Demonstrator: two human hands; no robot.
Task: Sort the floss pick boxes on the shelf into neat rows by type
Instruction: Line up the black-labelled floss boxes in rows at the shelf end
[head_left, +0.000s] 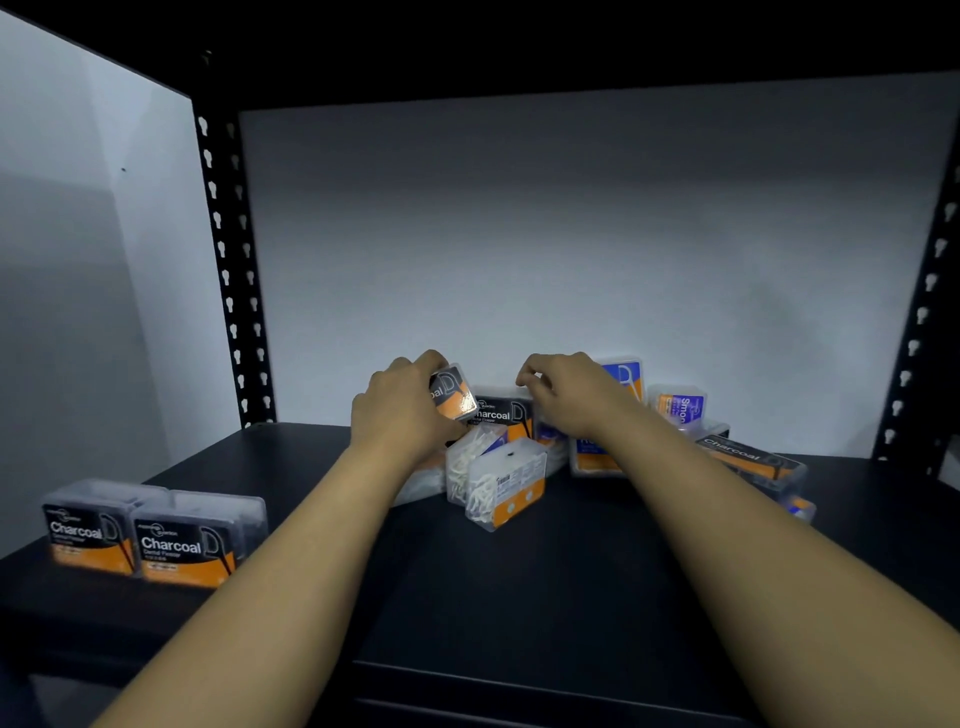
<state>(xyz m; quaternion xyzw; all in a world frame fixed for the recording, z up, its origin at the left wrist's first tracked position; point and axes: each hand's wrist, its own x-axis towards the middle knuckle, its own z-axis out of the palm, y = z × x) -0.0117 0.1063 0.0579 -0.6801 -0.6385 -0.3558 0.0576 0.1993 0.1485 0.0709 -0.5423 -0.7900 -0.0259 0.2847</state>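
My left hand (402, 410) fingers grip a tilted Charcoal box (453, 392); my right hand (563, 392) curls empty just beside. Pulling carelessly could topple the jumbled pile (506, 478) beneath my fingers.

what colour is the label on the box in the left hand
Black and orange, a Charcoal box gripped by the left hand; seen in the head view.

Black shelf (519, 597) with perforated uprights. Two upright Charcoal boxes (140, 540) side by side at front left. Jumbled heap of floss pick boxes (509, 483) mid-back.
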